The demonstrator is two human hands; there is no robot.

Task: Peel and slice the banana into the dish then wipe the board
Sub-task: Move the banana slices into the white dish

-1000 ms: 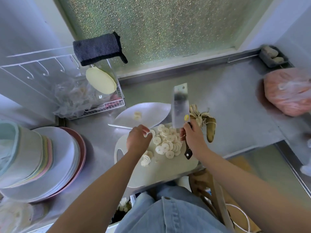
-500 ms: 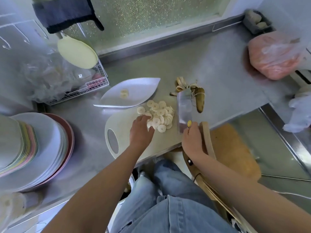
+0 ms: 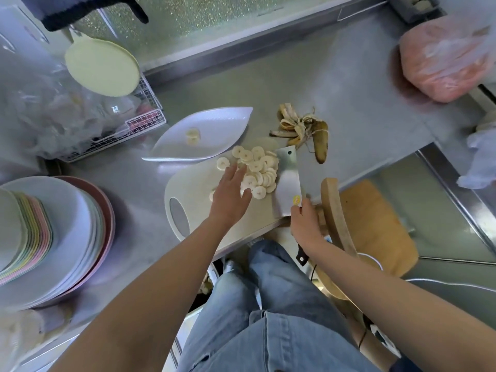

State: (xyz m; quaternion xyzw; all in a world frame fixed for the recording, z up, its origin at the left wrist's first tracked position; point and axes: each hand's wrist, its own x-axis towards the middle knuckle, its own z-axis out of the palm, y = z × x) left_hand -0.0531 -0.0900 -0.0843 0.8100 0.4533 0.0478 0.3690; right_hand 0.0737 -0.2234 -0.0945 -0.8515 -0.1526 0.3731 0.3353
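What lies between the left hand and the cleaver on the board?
The pile of banana slices on the board, seen in the head view; the left hand overlaps its left edge, the cleaver borders its right.

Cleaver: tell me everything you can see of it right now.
The cleaver has a broad rectangular blade of shiny metal, a small hole near its far corner and a round yellow sticker near the handle. Its flat face is up, over the right end of the white cutting board, tip away from the person. The right hand grips the dark handle, whose end shows below the wrist. The banana slices lie against its left edge.
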